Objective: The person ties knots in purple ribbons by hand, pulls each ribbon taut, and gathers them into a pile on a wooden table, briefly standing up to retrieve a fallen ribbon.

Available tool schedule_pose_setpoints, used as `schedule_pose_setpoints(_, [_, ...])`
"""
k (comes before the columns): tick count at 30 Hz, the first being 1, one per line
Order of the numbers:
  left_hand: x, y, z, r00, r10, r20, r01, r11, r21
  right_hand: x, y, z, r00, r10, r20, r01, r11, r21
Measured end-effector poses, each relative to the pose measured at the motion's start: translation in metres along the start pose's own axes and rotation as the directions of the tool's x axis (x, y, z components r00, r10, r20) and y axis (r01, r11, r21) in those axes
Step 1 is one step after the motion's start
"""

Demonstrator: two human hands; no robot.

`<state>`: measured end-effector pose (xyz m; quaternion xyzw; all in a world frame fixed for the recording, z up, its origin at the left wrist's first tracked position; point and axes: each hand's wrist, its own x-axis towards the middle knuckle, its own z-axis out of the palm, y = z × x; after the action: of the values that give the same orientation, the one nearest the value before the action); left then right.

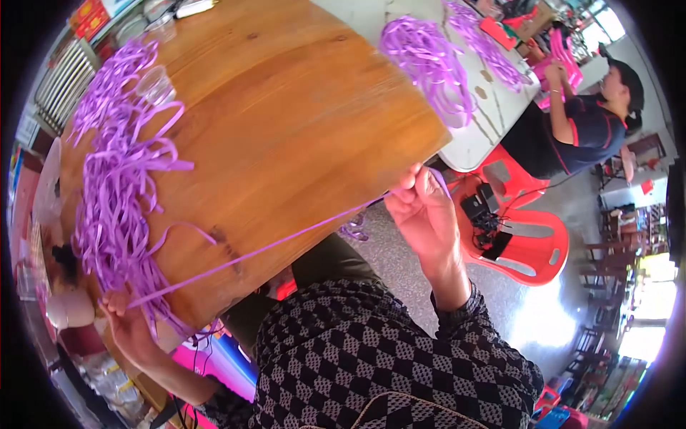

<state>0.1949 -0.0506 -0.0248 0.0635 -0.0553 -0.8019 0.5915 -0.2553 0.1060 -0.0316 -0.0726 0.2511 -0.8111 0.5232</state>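
A narrow purple ribbon (264, 249) stretches taut across the near edge of the wooden table (286, 93). My right hand (426, 218), raised just past the table's right corner, pinches one part of it between thumb and fingers; a short length hangs behind that hand. At the near left corner, my left hand (132, 334) closes its fingers on the same ribbon. Beside the left hand a long tangled heap of purple ribbon (118, 214) covers the table's left side, and one loose end curls toward the middle.
A clear plastic cup (155, 86) stands by the heap. On a white table (464, 146) at the far right lie more purple ribbon bundles (425, 61). To my right, a red plastic chair (536, 268) holds black devices (482, 207) with cables. Another person (586, 132) sits beyond it, hands on pink material.
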Motion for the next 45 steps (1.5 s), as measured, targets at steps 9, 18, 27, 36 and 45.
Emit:
schedule_pose_setpoints(9, [0.0, 0.061, -0.038, 0.999, 0.048, -0.02, -0.038, 0.933, 0.358, 0.028, -0.045, -0.055, 0.984, -0.143, -0.108, 0.135, 0.988, -0.078])
schedule_pose_setpoints(18, [0.006, 0.057, -0.037, 0.999, 0.042, 0.004, -0.042, 0.98, 0.194, 0.03, -0.051, -0.036, 0.983, -0.161, -0.088, 0.159, 0.987, -0.025])
schedule_pose_setpoints(27, [-0.009, -0.083, 0.046, 0.958, 0.283, -0.038, -0.09, 0.426, 0.9, 0.032, -0.006, 0.02, 0.983, 0.146, 0.113, -0.101, 0.938, -0.333])
schedule_pose_setpoints(36, [-0.001, -0.167, 0.072, 0.966, -0.206, -0.158, 0.22, 0.323, 0.92, 0.026, 0.062, 0.082, 0.766, 0.334, 0.549, 0.396, 0.428, -0.812])
schedule_pose_setpoints(45, [-0.001, -0.171, 0.071, 0.958, -0.204, -0.203, 0.234, 0.142, 0.962, 0.028, 0.077, 0.082, 0.652, 0.377, 0.657, 0.579, 0.312, -0.753])
